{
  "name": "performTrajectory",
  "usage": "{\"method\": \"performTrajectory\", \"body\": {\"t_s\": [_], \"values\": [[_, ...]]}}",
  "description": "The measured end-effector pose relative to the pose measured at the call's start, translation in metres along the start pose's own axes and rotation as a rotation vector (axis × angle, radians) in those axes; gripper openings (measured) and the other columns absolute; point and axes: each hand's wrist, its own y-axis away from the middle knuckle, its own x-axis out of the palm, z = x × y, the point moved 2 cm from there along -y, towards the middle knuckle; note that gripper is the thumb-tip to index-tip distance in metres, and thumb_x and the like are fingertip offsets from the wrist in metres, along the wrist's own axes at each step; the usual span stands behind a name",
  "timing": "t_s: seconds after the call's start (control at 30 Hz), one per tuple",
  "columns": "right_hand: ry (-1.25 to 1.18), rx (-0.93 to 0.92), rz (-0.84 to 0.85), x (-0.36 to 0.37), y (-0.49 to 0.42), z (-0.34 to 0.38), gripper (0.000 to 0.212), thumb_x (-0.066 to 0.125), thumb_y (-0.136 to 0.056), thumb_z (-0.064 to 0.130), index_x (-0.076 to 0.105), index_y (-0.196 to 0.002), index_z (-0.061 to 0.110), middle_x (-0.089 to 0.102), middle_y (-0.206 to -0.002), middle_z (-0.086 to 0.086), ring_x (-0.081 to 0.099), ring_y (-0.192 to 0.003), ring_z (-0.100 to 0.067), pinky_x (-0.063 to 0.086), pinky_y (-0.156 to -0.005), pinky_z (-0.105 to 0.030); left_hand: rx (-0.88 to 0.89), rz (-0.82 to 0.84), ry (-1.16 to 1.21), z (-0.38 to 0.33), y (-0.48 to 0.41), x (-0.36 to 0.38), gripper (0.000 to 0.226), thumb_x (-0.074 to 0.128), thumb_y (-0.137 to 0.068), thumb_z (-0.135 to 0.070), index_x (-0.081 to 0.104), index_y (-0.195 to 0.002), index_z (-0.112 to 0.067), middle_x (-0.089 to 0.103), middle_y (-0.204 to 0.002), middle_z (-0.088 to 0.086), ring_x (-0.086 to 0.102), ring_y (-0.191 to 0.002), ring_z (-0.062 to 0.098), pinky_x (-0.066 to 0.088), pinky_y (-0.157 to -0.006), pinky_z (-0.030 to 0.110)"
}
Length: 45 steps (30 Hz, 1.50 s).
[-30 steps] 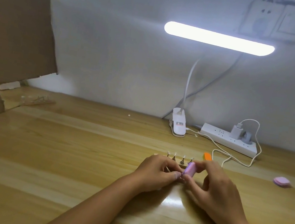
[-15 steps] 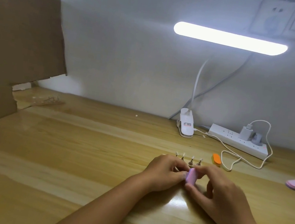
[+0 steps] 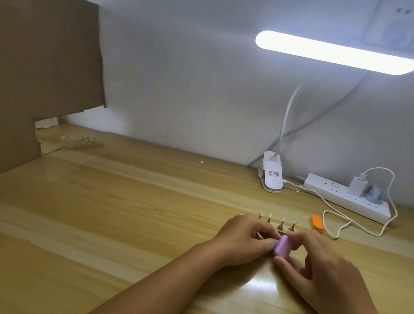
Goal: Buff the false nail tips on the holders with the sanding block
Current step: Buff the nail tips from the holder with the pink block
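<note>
It looked like a home study corner: a varnished wooden desk [image 3: 139, 214] set against a plain white wall, a clip-on lamp [image 3: 337, 53] glowing overhead, a power strip [image 3: 341, 199] holding a charger [image 3: 357, 186], and a cardboard sheet [image 3: 27, 65] propped at the left.

Sanding block [image 3: 282, 246] pink-lilac; second block [image 3: 316, 222] orange; power strip [image 3: 338, 199] white; desk [image 3: 113, 210] light wood-grain; cardboard [image 3: 26, 73] brown.

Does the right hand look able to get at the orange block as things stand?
Probably yes: the orange block lies just beyond the right hand with nothing between, though that hand pinches the purple block.
</note>
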Motion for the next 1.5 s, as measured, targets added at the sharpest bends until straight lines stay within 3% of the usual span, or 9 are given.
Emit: {"method": "performTrajectory", "body": {"t_s": [0.17, 0.27, 0.47, 0.63, 0.73, 0.93, 1.1, 1.23, 1.5], "values": [[-0.051, 0.076, -0.021, -0.002, -0.001, -0.004, 0.028, 0.076, -0.075, 0.045, 0.056, -0.093, 0.038, 0.055, -0.087, 0.026, 0.041, -0.056, 0.008, 0.036, -0.05, -0.026, 0.003, -0.005, 0.002, 0.0, 0.001, -0.001, 0.02, 0.065, -0.093, -0.023, 0.077, -0.108, -0.024, 0.076, -0.104, -0.004, 0.053, -0.066, -0.006, 0.044, -0.076, 0.022], [-0.016, 0.003, 0.016, -0.001, 0.003, 0.001, 0.028, 0.071, -0.073, 0.05, 0.054, -0.094, 0.04, 0.053, -0.091, 0.028, 0.039, -0.054, 0.012, 0.039, -0.048, -0.024, 0.002, 0.008, -0.006, -0.001, 0.0, 0.0, 0.022, 0.063, -0.092, -0.022, 0.077, -0.108, -0.025, 0.076, -0.106, -0.005, 0.056, -0.073, -0.001, 0.047, -0.078, 0.024], [0.011, -0.003, -0.041, -0.002, 0.001, 0.0, 0.029, 0.076, -0.074, 0.044, 0.062, -0.097, 0.035, 0.059, -0.091, 0.021, 0.049, -0.057, -0.004, 0.042, -0.049, -0.026, -0.009, 0.014, -0.009, 0.001, -0.003, 0.0, 0.021, 0.063, -0.093, -0.02, 0.077, -0.108, -0.023, 0.076, -0.107, -0.004, 0.065, -0.085, 0.011, 0.05, -0.084, 0.029], [-0.032, 0.088, -0.079, -0.003, -0.003, -0.008, 0.026, 0.077, -0.077, 0.044, 0.062, -0.096, 0.033, 0.06, -0.091, 0.02, 0.044, -0.066, -0.002, 0.039, -0.054, -0.028, 0.019, -0.002, 0.07, 0.002, -0.004, 0.001, 0.017, 0.065, -0.093, -0.02, 0.078, -0.104, -0.021, 0.076, -0.101, -0.005, 0.054, -0.063, -0.009, 0.046, -0.073, 0.025], [0.037, -0.031, -0.068, 0.0, -0.001, -0.001, 0.032, 0.078, -0.074, 0.044, 0.064, -0.098, 0.03, 0.061, -0.092, 0.018, 0.041, -0.069, 0.003, 0.038, -0.053, -0.022, 0.021, -0.007, 0.089, 0.003, -0.004, 0.001, 0.018, 0.064, -0.092, -0.016, 0.078, -0.102, -0.021, 0.076, -0.099, -0.004, 0.054, -0.063, -0.005, 0.046, -0.072, 0.026], [0.012, -0.001, -0.074, 0.0, -0.003, -0.006, 0.03, 0.078, -0.074, 0.042, 0.062, -0.097, 0.03, 0.058, -0.091, 0.02, 0.042, -0.068, 0.001, 0.039, -0.052, -0.024, 0.008, 0.011, 0.074, 0.001, -0.005, 0.001, 0.016, 0.066, -0.092, -0.017, 0.077, -0.102, -0.021, 0.075, -0.1, -0.005, 0.053, -0.061, -0.007, 0.043, -0.069, 0.022], [-0.069, 0.078, -0.095, -0.002, -0.003, -0.01, 0.027, 0.074, -0.074, 0.048, 0.058, -0.089, 0.034, 0.058, -0.087, 0.02, 0.047, -0.06, -0.003, 0.041, -0.051, -0.028, -0.009, -0.001, 0.085, 0.001, -0.003, 0.0, 0.014, 0.067, -0.092, -0.02, 0.078, -0.1, -0.023, 0.067, -0.081, -0.015, 0.052, -0.058, -0.005, 0.037, -0.053, 0.013], [0.007, -0.011, -0.035, 0.001, 0.0, -0.001, 0.029, 0.07, -0.074, 0.054, 0.054, -0.088, 0.034, 0.057, -0.088, 0.019, 0.042, -0.057, -0.001, 0.043, -0.049, -0.028, -0.005, -0.037, 0.126, 0.001, -0.002, -0.001, 0.016, 0.066, -0.091, -0.015, 0.078, -0.097, -0.023, 0.067, -0.072, -0.017, 0.057, -0.055, 0.0, 0.038, -0.048, 0.011], [0.003, -0.012, -0.11, -0.002, 0.0, -0.004, 0.036, 0.071, -0.074, 0.054, 0.052, -0.088, 0.027, 0.053, -0.078, 0.014, 0.053, -0.056, -0.009, 0.045, -0.044, -0.032, -0.007, -0.044, 0.218, 0.002, -0.001, 0.002, 0.019, 0.066, -0.093, -0.015, 0.073, -0.086, -0.031, 0.064, -0.066, -0.016, 0.055, -0.046, 0.011, 0.041, -0.046, 0.019]]}}
